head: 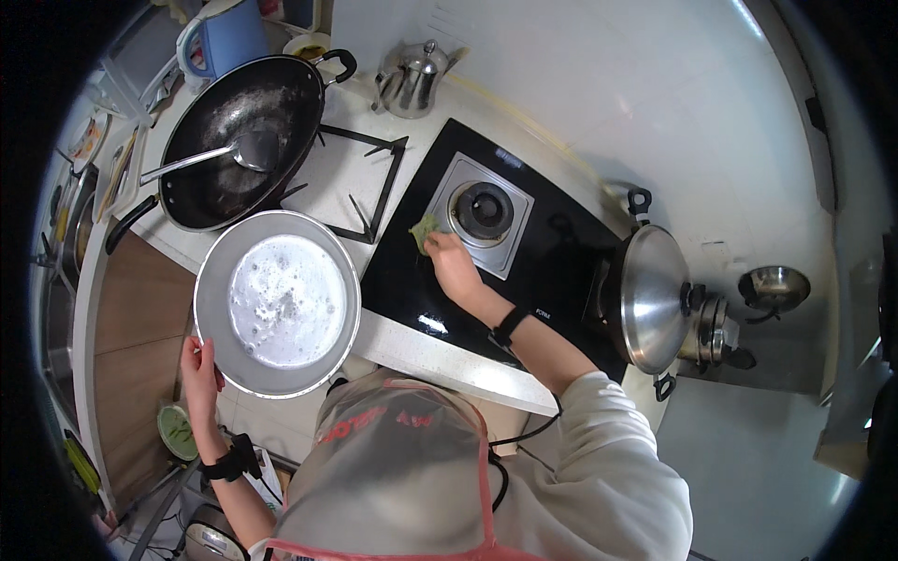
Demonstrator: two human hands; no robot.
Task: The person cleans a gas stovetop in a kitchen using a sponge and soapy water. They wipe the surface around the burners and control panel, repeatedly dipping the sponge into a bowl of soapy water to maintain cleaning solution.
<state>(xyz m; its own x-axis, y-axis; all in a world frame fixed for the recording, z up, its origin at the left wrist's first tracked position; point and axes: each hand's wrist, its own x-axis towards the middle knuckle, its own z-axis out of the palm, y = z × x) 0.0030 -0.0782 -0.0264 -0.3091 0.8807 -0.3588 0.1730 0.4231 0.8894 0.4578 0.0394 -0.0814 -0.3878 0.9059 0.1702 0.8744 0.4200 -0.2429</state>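
Observation:
My right hand point(449, 254) grips a green scouring pad point(424, 233), held at the left edge of the steel burner plate point(515, 261) on the black glass gas hob point(554, 280). My left hand point(200, 365) holds the rim of a large metal basin point(209, 287) with whitish, foamy water point(287, 301) in it. Beyond the basin, a black wok point(210, 140) stands tilted with a metal spatula point(256, 151) lying in it. A black pan support point(394, 179) lies on the counter beside the wok.
A lidded wok point(656, 298) stands at the hob's right end, near stacked steel pots point(710, 329). A steel kettle point(414, 80) is at the wall behind the hob. A blue pitcher point(235, 38) stands behind the open wok. The white counter edge point(449, 365) runs before me.

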